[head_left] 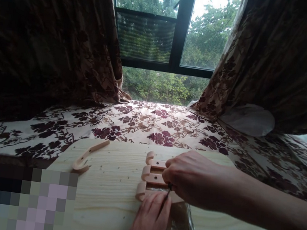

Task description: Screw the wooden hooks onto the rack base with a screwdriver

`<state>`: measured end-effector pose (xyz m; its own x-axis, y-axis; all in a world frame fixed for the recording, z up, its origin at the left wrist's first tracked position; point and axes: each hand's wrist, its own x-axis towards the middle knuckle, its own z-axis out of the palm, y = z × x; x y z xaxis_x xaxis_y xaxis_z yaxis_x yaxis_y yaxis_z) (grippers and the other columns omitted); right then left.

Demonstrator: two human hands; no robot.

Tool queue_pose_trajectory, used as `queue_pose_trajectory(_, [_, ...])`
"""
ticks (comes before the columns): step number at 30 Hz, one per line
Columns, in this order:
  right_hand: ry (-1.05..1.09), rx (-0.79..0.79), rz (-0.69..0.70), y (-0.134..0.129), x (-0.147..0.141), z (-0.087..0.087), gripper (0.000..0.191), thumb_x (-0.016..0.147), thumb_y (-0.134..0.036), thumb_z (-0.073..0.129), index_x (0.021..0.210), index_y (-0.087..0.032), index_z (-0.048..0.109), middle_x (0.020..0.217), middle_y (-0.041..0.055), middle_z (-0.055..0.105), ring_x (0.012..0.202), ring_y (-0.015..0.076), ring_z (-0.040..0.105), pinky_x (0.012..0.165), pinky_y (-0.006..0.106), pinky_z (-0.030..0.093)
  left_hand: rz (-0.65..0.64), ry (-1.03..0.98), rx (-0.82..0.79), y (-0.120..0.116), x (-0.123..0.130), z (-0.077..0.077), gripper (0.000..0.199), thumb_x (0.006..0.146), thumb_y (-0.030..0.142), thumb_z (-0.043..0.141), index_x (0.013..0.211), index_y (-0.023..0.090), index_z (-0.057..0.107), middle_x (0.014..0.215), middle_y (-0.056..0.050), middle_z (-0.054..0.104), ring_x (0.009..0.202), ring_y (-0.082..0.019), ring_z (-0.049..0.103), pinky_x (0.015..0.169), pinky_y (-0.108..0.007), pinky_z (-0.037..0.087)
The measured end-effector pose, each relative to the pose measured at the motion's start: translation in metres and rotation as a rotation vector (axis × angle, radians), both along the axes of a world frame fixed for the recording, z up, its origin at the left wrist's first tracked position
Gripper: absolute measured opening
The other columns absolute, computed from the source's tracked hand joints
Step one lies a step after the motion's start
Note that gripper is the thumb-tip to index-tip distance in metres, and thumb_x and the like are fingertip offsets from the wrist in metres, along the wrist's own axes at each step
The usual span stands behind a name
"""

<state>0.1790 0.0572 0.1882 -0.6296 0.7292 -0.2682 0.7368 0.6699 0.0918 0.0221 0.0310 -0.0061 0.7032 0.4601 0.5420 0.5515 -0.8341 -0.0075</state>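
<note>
Three pale wooden hooks with curled ends lie side by side across a brown block in clear wrapping (184,226). Dark screw holes show in the far hook (157,163) and the middle hook (155,178). On the near hook (141,191) rest the fingertips of my left hand (151,218), fingers stretched out and thumb apart over the block. My right hand (186,176) is closed above the hooks' right ends. A thin dark tool (169,187) pokes down from its fist toward the near hook; the rest of it is hidden.
A separate wooden hook (90,154) lies on the left of the light wooden board (102,206), among small dark specks. Behind the board spreads a floral cloth (152,122), with a window (177,39) between patterned curtains. A whitish rounded thing (250,120) sits at right.
</note>
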Motion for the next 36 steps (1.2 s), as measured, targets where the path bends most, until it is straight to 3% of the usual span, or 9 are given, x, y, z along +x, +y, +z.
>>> queue_pose_trajectory(7, [-0.024,0.015,-0.094,0.002,-0.005,0.008,0.009,0.068,-0.009,0.059,0.073,-0.014,0.065,0.064,0.0045,0.064,0.048,0.0125,0.046,0.044,0.029,0.017,0.026,-0.041,0.036,0.004,0.001,-0.002,0.049,0.086,0.037,0.051,0.128,0.012,0.048,0.124,-0.010,0.058,0.113,-0.025,0.055,0.093,-0.033,0.049])
queue_pose_trajectory(12, [-0.020,0.012,-0.027,0.001,-0.002,0.015,0.014,0.078,-0.007,0.053,0.077,-0.014,0.065,0.070,0.0042,0.064,0.053,0.0122,0.047,0.046,0.029,0.020,0.037,-0.059,0.120,0.005,0.003,-0.001,0.045,0.090,0.043,0.045,0.121,0.012,0.053,0.118,-0.009,0.062,0.106,-0.024,0.060,0.086,-0.032,0.052])
queue_pose_trajectory(20, [-0.045,0.023,-0.095,-0.001,-0.003,0.008,0.010,0.076,-0.014,0.056,0.068,-0.014,0.062,0.061,0.0037,0.061,0.046,0.0110,0.041,0.044,0.028,0.018,0.033,-0.028,0.102,0.006,0.002,-0.001,0.049,0.088,0.044,0.048,0.124,0.011,0.051,0.120,-0.011,0.060,0.109,-0.025,0.057,0.090,-0.033,0.050])
queue_pose_trajectory(27, [0.027,0.030,0.028,-0.002,-0.009,0.010,0.014,0.070,-0.004,0.057,0.063,-0.016,0.058,0.053,-0.0025,0.049,0.040,0.0091,0.024,0.039,0.027,0.017,0.057,0.009,0.174,0.009,0.003,-0.005,0.051,0.090,0.050,0.040,0.122,0.013,0.052,0.113,-0.008,0.064,0.100,-0.024,0.062,0.084,-0.032,0.053])
queue_pose_trajectory(36, [-0.004,0.034,-0.097,-0.007,-0.011,0.002,0.012,0.074,-0.009,0.057,0.064,-0.016,0.059,0.054,-0.0001,0.054,0.040,0.0101,0.024,0.042,0.030,0.015,0.066,-0.127,0.325,0.011,0.011,0.002,0.047,0.094,0.047,0.028,0.103,0.016,0.061,0.096,-0.004,0.070,0.088,-0.018,0.065,0.074,-0.027,0.052])
